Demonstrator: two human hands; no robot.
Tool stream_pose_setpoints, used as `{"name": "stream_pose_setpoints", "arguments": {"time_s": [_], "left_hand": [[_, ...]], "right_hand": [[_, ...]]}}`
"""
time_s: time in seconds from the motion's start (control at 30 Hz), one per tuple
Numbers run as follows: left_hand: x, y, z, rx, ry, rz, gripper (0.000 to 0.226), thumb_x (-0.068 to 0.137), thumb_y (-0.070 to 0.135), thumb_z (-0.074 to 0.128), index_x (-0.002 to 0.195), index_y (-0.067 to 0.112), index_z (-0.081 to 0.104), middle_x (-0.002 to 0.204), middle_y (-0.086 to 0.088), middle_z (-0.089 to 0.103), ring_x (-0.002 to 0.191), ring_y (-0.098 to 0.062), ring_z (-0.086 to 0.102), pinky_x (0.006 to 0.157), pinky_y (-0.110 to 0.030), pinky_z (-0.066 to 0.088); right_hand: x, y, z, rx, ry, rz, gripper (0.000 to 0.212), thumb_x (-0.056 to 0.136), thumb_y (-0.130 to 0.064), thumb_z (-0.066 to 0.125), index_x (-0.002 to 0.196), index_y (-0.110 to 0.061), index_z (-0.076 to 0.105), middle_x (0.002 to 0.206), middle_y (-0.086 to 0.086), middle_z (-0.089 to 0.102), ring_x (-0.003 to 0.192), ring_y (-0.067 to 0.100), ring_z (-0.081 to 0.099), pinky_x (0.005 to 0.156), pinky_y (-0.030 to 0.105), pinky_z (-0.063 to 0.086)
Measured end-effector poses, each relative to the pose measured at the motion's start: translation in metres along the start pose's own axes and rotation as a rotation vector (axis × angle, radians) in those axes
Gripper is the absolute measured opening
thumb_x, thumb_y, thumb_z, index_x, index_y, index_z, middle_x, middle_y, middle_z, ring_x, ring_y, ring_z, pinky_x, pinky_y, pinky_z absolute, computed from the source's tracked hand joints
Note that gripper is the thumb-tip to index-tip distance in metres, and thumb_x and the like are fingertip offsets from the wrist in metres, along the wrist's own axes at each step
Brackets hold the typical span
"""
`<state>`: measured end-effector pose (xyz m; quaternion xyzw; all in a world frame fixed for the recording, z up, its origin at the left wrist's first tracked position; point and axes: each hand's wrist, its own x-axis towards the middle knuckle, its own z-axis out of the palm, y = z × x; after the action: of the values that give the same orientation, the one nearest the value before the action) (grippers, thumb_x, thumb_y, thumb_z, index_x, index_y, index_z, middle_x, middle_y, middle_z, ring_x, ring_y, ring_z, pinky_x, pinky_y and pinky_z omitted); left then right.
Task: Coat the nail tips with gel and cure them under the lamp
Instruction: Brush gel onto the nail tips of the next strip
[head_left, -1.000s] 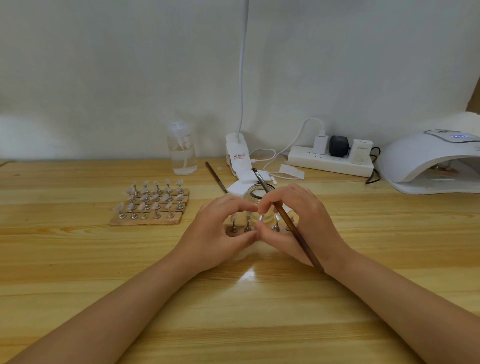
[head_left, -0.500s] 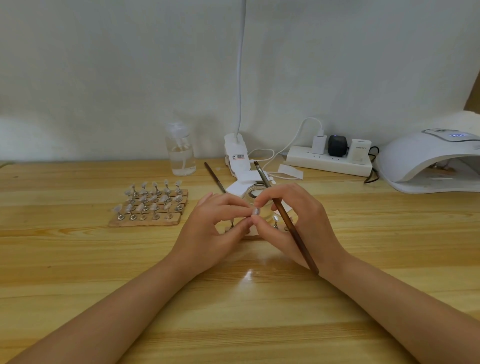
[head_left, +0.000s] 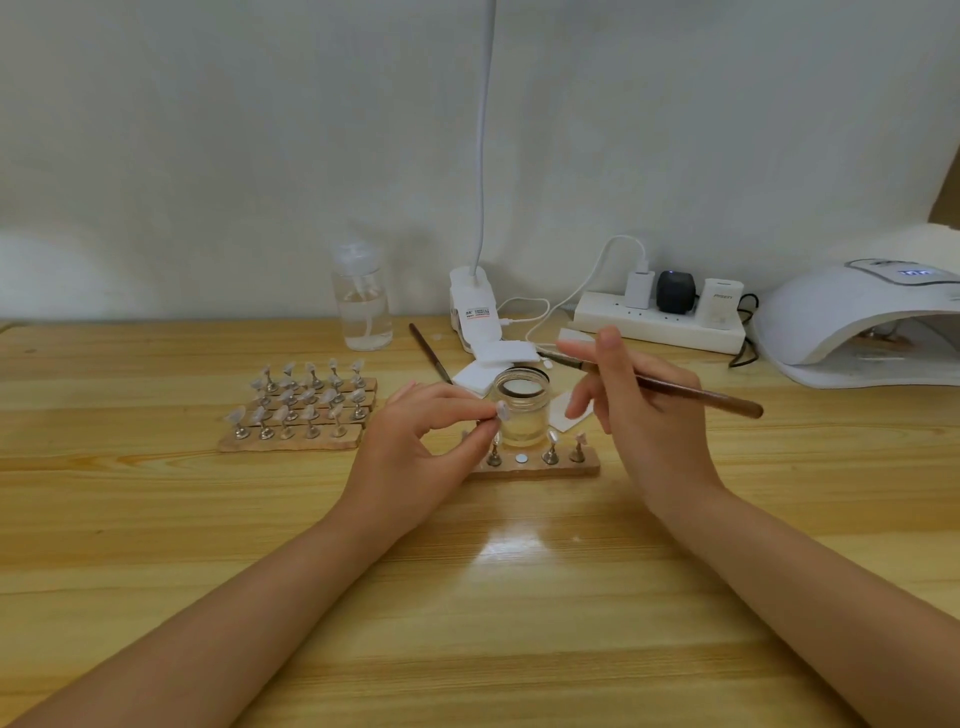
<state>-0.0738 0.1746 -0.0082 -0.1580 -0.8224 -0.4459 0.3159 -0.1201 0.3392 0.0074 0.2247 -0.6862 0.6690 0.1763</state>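
Your left hand is pinching a nail tip on its stand just in front of the glass jar, above the wooden strip. Your right hand is gripping the brush, its long axis running nearly level, bristles pointing left over the jar. The charger on the power strip is reading "PISEN". The curing lamp is sitting at the bench's right edge, its mouth facing you; open bench is lying between.
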Motion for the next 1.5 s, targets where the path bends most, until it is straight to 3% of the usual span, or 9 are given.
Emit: {"name": "stream_pose_setpoints", "arguments": {"time_s": [0.23, 0.37, 0.53, 0.73, 0.93, 1.07, 1.23, 1.43, 1.5], "left_hand": [[0.0, -0.003, 0.0, 0.022, 0.001, 0.013, 0.022, 0.075, 0.002, 0.071, 0.091, 0.018, 0.07, 0.08, 0.005, 0.069, 0.081, -0.006, 0.06, 0.085, -0.049, 0.046], [0.0, -0.004, 0.001, 0.016, 0.0, 0.0, 0.02, 0.076, 0.002, 0.069, 0.092, 0.015, 0.072, 0.082, 0.004, 0.068, 0.082, -0.007, 0.059, 0.086, -0.051, 0.045], [0.001, -0.005, 0.002, 0.022, -0.01, 0.008, 0.022, 0.077, 0.002, 0.069, 0.093, 0.017, 0.07, 0.082, 0.004, 0.068, 0.082, -0.006, 0.059, 0.086, -0.05, 0.045], [0.0, -0.007, 0.002, 0.028, 0.003, 0.009, 0.017, 0.077, 0.003, 0.069, 0.091, 0.013, 0.072, 0.082, 0.005, 0.068, 0.082, -0.005, 0.059, 0.086, -0.051, 0.044], [0.001, -0.007, 0.001, 0.039, 0.005, 0.012, 0.016, 0.077, 0.005, 0.069, 0.091, 0.013, 0.073, 0.083, 0.006, 0.068, 0.083, -0.006, 0.059, 0.085, -0.049, 0.045], [0.001, -0.008, 0.001, 0.042, 0.005, 0.009, 0.016, 0.077, 0.005, 0.069, 0.091, 0.013, 0.073, 0.083, 0.008, 0.067, 0.084, -0.005, 0.059, 0.086, -0.048, 0.045], [0.0, -0.009, 0.002, 0.037, 0.012, -0.011, 0.015, 0.077, 0.005, 0.069, 0.09, 0.013, 0.073, 0.083, 0.013, 0.066, 0.085, -0.003, 0.058, 0.089, -0.051, 0.043], [0.001, -0.009, 0.003, 0.033, 0.009, -0.016, 0.017, 0.078, 0.005, 0.069, 0.09, 0.015, 0.073, 0.082, 0.016, 0.065, 0.085, -0.004, 0.058, 0.087, -0.05, 0.044], [0.001, -0.009, 0.003, 0.035, 0.011, -0.012, 0.018, 0.077, 0.004, 0.069, 0.09, 0.016, 0.072, 0.082, 0.018, 0.064, 0.085, -0.004, 0.058, 0.087, -0.049, 0.045]], "right_hand": [[0.016, -0.001, -0.001, -0.028, 0.028, 0.069, 0.032, 0.079, -0.052, 0.046, 0.07, -0.033, 0.07, 0.051, -0.018, 0.057, 0.055, -0.006, 0.052, 0.059, 0.006, 0.04], [0.031, 0.001, -0.005, -0.194, -0.041, -0.009, 0.023, 0.087, -0.035, 0.057, 0.074, -0.019, 0.065, 0.047, -0.011, 0.055, 0.047, -0.005, 0.051, 0.052, 0.005, 0.037], [0.047, 0.002, 0.001, -0.38, -0.118, -0.023, 0.032, 0.083, -0.037, 0.065, 0.058, -0.019, 0.054, 0.043, -0.008, 0.056, 0.046, -0.007, 0.053, 0.054, 0.003, 0.037], [0.061, 0.0, 0.013, -0.621, -0.204, -0.018, 0.041, 0.081, -0.046, 0.065, 0.062, -0.009, 0.062, 0.044, -0.004, 0.058, 0.058, 0.008, 0.064, 0.063, 0.029, 0.05], [0.061, 0.002, 0.024, -0.758, -0.284, -0.015, 0.04, 0.081, -0.046, 0.064, 0.069, -0.007, 0.065, 0.054, -0.003, 0.058, 0.064, 0.016, 0.062, 0.068, 0.037, 0.052], [0.063, -0.003, 0.02, -0.696, -0.231, -0.02, 0.044, 0.082, -0.045, 0.064, 0.067, -0.003, 0.064, 0.053, 0.004, 0.06, 0.059, 0.018, 0.062, 0.066, 0.035, 0.051], [0.071, -0.005, 0.006, -0.54, -0.083, 0.038, 0.039, 0.085, -0.038, 0.062, 0.053, -0.016, 0.054, 0.044, -0.007, 0.054, 0.044, -0.005, 0.051, 0.06, 0.021, 0.044], [0.073, 0.003, -0.006, -0.362, 0.007, 0.205, 0.042, 0.087, -0.032, 0.061, 0.051, -0.015, 0.046, 0.033, -0.01, 0.049, 0.054, -0.001, 0.053, 0.058, 0.021, 0.036], [0.072, 0.005, -0.006, -0.358, 0.016, 0.234, 0.042, 0.088, -0.033, 0.059, 0.052, -0.015, 0.047, 0.033, -0.01, 0.049, 0.043, -0.005, 0.049, 0.056, 0.022, 0.034]]}}
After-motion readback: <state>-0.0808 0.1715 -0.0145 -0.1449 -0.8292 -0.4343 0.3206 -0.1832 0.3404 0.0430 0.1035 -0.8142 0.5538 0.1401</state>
